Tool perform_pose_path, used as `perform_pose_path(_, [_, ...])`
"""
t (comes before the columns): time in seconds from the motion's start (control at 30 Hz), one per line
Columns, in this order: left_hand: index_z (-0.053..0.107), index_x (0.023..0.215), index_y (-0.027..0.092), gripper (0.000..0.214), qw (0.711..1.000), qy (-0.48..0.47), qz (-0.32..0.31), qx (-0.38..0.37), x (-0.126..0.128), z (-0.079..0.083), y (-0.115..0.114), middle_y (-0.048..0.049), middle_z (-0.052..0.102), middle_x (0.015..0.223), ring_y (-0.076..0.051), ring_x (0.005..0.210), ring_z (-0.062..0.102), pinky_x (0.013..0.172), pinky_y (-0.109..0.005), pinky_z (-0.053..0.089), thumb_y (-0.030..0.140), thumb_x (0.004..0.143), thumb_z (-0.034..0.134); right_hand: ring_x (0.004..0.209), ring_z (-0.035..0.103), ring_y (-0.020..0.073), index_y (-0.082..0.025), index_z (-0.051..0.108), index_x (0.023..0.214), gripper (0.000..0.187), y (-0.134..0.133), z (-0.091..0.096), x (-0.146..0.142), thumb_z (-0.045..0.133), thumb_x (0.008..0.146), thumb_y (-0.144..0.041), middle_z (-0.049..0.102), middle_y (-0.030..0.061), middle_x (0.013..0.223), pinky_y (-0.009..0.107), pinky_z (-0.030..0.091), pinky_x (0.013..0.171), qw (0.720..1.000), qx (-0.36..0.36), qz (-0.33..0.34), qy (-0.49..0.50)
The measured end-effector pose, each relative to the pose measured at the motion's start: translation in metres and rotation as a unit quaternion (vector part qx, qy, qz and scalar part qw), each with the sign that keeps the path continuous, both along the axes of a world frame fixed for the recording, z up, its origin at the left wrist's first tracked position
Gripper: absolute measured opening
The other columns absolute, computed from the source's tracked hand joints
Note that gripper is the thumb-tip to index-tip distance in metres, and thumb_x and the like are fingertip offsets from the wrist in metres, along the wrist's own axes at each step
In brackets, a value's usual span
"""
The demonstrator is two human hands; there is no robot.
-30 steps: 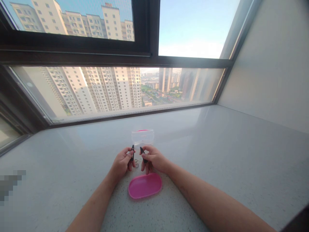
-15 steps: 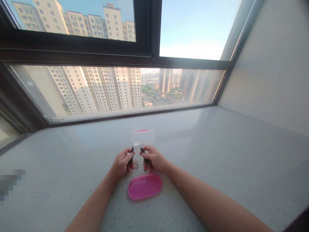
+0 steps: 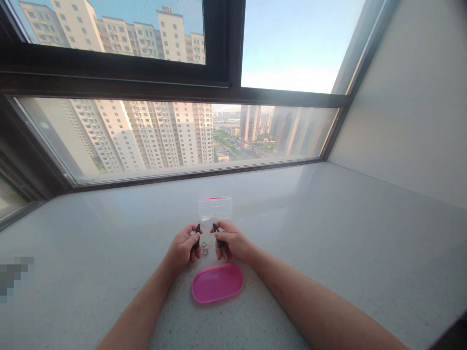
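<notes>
My left hand (image 3: 183, 247) pinches a slim black hair clip (image 3: 197, 236) between thumb and fingers, its narrow tip pointing up. A second black clip (image 3: 216, 228) is in my right hand (image 3: 233, 239), held the same way with its two sides slightly parted at the tip. The hands face each other with a small gap, and the clips are apart. On the surface between them lie several small thin rings (image 3: 205, 252). A pink oval tray (image 3: 217, 284) with a low rim sits just below my hands.
Beyond my hands lies a clear plastic bag (image 3: 215, 208) with a red strip on its top edge. The pale speckled counter (image 3: 127, 233) runs back to a dark-framed window (image 3: 175, 92). A white wall (image 3: 412, 107) stands on the right.
Both hands keep their pinch on the clips and barely shift. The whole view has moved very slightly; the rings, tray and bag stay in place.
</notes>
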State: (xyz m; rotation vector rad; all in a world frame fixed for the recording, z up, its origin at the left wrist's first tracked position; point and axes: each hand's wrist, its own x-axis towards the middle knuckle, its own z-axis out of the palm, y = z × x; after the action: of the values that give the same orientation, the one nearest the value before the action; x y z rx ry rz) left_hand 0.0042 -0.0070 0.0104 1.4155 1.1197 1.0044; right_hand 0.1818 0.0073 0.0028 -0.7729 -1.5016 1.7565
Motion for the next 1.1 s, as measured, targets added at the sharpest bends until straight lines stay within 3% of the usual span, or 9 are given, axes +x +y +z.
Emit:
perform_pose_path(0.77, [0.048,0.086,0.016,0.026,1.000,-0.015,-0.006,0.003,-0.0012,-0.0030,0.0007,0.0055,0.051,0.038,-0.007,0.027,0.037,0.029,-0.015,0.022,0.040,0.077,0.048,0.024,0.038,0.0078,-0.017,0.044,0.098,0.027,-0.0010,0.0029,-0.0021,0.044,0.075,-0.030,0.054,-0.0051,0.040,0.014,0.025,0.028,1.000,0.003,-0.011,0.002])
perform_pose_path(1.1, [0.047,0.090,0.015,0.028,0.999,-0.036,-0.001,0.014,-0.0012,-0.0089,0.0024,0.0050,0.051,0.038,-0.006,0.024,0.034,0.026,-0.015,0.019,0.041,0.083,0.042,0.024,0.037,0.0065,-0.017,0.039,0.100,0.032,-0.0031,0.0023,-0.0012,0.044,0.081,-0.043,0.061,-0.0019,0.050,0.014,0.024,0.027,1.000,0.011,-0.012,0.013])
